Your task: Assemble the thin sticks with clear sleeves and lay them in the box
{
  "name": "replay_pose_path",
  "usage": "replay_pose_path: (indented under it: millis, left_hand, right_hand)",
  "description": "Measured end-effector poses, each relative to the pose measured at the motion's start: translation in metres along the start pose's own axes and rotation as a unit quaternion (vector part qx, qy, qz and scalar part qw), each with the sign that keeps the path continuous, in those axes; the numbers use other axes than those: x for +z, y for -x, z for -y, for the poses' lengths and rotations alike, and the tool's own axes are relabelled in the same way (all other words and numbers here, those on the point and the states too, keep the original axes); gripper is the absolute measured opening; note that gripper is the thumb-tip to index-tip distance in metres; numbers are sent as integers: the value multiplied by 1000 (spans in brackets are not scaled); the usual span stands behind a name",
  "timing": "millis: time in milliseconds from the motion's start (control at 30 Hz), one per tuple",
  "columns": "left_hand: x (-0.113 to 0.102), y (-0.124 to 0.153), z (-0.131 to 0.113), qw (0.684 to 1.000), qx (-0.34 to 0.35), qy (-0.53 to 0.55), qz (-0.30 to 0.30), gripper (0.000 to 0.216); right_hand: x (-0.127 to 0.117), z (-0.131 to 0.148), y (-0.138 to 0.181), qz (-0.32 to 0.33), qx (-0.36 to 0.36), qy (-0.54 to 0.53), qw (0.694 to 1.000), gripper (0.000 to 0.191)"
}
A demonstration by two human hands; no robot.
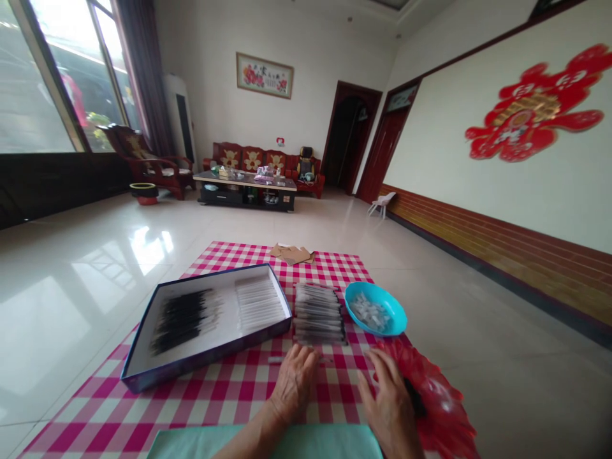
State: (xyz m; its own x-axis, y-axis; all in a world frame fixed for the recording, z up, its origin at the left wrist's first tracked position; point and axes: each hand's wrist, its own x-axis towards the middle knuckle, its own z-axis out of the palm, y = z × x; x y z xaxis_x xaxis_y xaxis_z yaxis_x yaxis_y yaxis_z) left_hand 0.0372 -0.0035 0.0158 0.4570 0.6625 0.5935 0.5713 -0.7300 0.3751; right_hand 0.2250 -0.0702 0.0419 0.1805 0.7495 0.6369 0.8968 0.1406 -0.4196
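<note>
**Speaker A:** How is the left grip (294,382) placed?

**Speaker B:** It is laid palm-down at lower centre, against a small white tube (280,360); whether the tube is held cannot be told.

**Speaker A:** And the right grip (389,398)?

**Speaker B:** It is spread open, with nothing held, beside a red plastic sheet (437,408). A stack of slim sleeved tubes (318,312) is placed just above the left grip.

Head-worn view faces forward, down: left hand (294,384), right hand (389,401) close below; far wall (205,76) distant.
</note>
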Motion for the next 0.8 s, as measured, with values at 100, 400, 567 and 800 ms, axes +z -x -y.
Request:
replay_pose_path:
  millis: [100,400,567,800]
  left_hand:
    - [-8,-7,-8,999,21,24,-7,26]
    - [-33,-32,-23,893,-207,373,-140,19]
    - [-32,-39,-16,787,-296,516,-162,30]
    - [-25,-29,4,749,-355,534,-169,31]
  right_hand:
    - [8,24,0,13,24,-114,993,21]
    - [34,69,5,200,298,-478,802,36]
    - [48,83,15,227,325,-579,712,34]
    - [53,68,21,209,339,-571,718,23]
